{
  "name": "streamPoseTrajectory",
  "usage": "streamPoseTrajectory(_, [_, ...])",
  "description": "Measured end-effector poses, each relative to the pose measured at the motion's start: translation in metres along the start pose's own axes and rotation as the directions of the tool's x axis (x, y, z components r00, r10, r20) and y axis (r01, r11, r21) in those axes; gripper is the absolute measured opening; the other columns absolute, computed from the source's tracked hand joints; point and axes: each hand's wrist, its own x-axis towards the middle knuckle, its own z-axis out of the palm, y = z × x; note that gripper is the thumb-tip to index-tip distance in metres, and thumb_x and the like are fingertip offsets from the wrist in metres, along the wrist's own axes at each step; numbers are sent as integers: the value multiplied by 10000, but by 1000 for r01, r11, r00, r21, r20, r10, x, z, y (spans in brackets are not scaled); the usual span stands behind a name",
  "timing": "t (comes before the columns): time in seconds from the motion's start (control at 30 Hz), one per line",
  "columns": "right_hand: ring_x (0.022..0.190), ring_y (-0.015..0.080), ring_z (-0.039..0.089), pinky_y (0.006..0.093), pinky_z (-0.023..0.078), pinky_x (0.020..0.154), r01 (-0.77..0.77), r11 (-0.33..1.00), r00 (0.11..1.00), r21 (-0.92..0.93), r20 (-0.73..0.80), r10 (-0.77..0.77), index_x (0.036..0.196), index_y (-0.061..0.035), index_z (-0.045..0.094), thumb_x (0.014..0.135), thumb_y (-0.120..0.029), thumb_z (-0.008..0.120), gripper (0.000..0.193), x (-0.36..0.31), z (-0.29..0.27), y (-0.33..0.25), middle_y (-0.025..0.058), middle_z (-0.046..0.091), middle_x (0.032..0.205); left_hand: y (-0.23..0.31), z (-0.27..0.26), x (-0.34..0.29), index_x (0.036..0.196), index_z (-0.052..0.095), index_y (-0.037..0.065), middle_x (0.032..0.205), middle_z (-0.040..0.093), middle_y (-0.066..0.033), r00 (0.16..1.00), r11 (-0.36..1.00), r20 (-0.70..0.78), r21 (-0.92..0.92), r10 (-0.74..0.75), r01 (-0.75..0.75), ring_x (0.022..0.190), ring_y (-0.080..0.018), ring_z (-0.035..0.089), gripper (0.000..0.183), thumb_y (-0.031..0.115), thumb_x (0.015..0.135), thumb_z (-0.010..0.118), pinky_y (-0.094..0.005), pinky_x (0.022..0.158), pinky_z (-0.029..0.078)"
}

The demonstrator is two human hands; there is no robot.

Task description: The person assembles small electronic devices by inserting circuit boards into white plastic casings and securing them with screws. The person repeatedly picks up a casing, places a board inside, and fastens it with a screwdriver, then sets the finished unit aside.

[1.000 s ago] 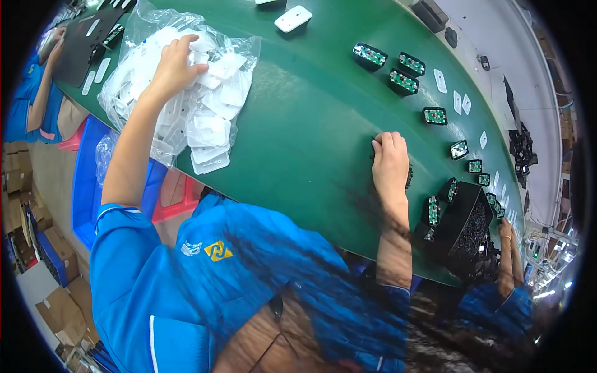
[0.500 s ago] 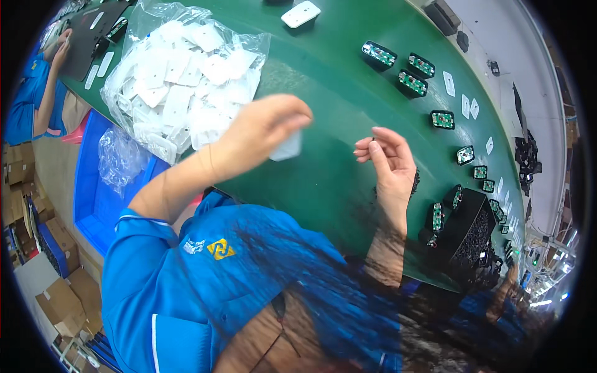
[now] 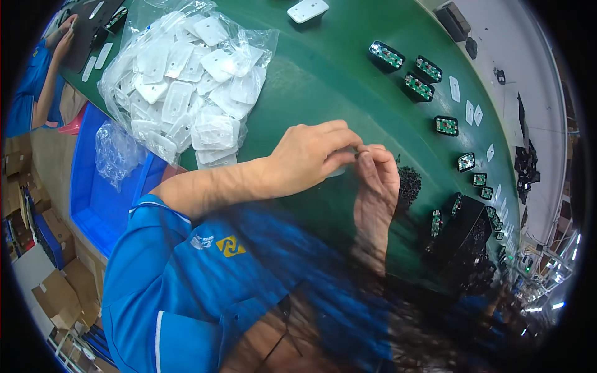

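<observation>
In front of my chest, my left hand (image 3: 311,155) meets my right hand (image 3: 378,177), fingertips close together. A sliver of a white plastic cover (image 3: 337,172) shows below my left fingers, which are closed on it; most of it is hidden. My right fingers pinch a tiny dark part (image 3: 360,153), too small to make out fully. Just right of that hand lies a pile of small black parts (image 3: 408,185) on the green table. Left of my hands, a clear plastic bag (image 3: 264,46) full of white covers (image 3: 177,102) lies open, several stacked at its near edge.
Black housings with green circuit boards (image 3: 446,125) and loose white covers (image 3: 454,89) line the table's right side. A black box (image 3: 463,230) stands near right. One white cover (image 3: 308,10) lies at the far edge. A blue bin (image 3: 99,199) is at left; a co-worker's hands (image 3: 65,37) are far left.
My left hand has moved right with the white cover, and my right hand slightly left and down, so their fingertips now meet. The pile of black parts is now more exposed.
</observation>
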Motion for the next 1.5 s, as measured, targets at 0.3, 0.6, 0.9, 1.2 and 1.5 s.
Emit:
streamPoseTrajectory(0.3, [800,82,498,215,389,692,-14,999,999,38,52,12,952,-32,608,890,-64,610,69,-4,-5,5,11,545,879,1,-8,1,903,637,24,859,656,-109,966,940,181,-256,-182,225,796,-257,633,196,204,827,653,-324,696,492])
streamPoseTrajectory(0.6, [723,85,515,209,406,628,160,933,987,-323,35,-157,954,-22,628,845,-38,655,114,-6,-17,0,19,593,850,1,-4,3,886,641,56,856,643,-101,971,986,200,-74,-130,148,762,-292,630,142,183,825,646,-342,645,500])
streamPoseTrajectory(0.9, [634,52,493,198,386,540,183,771,971,-610,-10,-239,870,-5,617,841,-46,660,66,-10,-26,-10,15,570,792,-7,3,-3,1096,592,48,870,576,-113,995,999,95,20,-41,39,704,-227,591,211,131,907,549,-315,596,462])
streamPoseTrajectory(1.2, [717,47,481,188,368,600,163,919,964,-360,-142,-227,876,-19,619,853,-68,663,70,-8,-15,13,8,544,864,-13,4,-12,1211,502,-27,1025,620,-106,846,614,260,-593,-466,520,826,-139,623,313,70,917,544,-245,712,513])
streamPoseTrajectory(1.5, [674,240,542,342,401,605,500,272,749,-822,252,-612,842,-70,620,776,-93,701,107,-6,-21,24,73,585,778,-5,1,-17,1089,565,-46,1022,633,-100,792,545,316,-590,-523,595,882,-156,644,213,91,927,547,-266,791,515])
